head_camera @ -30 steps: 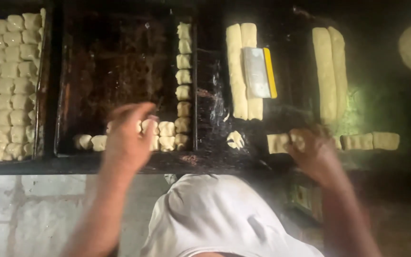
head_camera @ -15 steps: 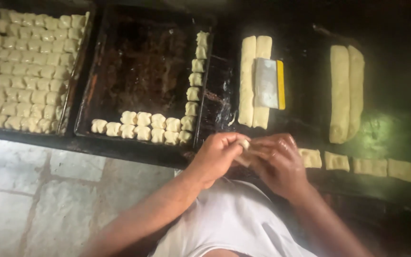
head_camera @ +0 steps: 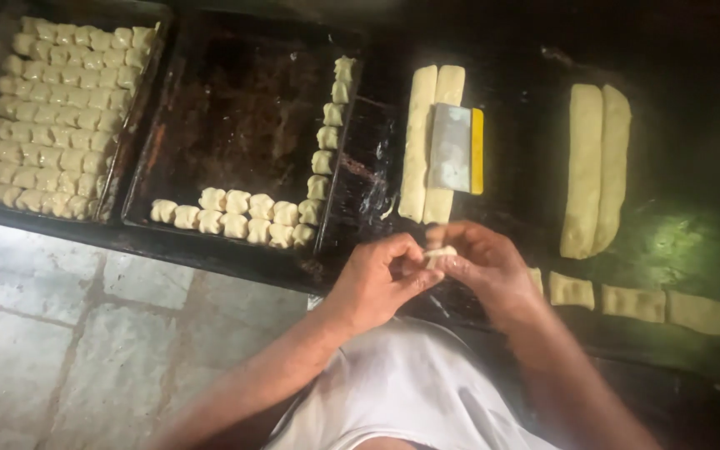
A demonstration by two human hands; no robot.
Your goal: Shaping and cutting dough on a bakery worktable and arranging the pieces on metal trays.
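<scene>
My left hand (head_camera: 381,279) and my right hand (head_camera: 485,265) meet over the near edge of a dark worktop (head_camera: 518,200). Both pinch one small pale dough piece (head_camera: 438,252) between their fingertips. To the left lies a dark baking tray (head_camera: 235,117) with shaped dough pieces (head_camera: 235,215) in a row along its near side and up its right side. Cut dough squares (head_camera: 635,302) lie on the worktop just right of my right hand.
A second tray (head_camera: 127,146) at far left is packed with several rows of shaped dough. Two pairs of long dough logs (head_camera: 428,137) (head_camera: 595,167) lie on the worktop, a metal scraper with a yellow handle (head_camera: 456,148) on the nearer pair. Grey stone floor (head_camera: 60,333) lies below.
A second ago my left hand was at the tray and my right on the cut squares. They came together at the worktop edge and now hold one dough piece.
</scene>
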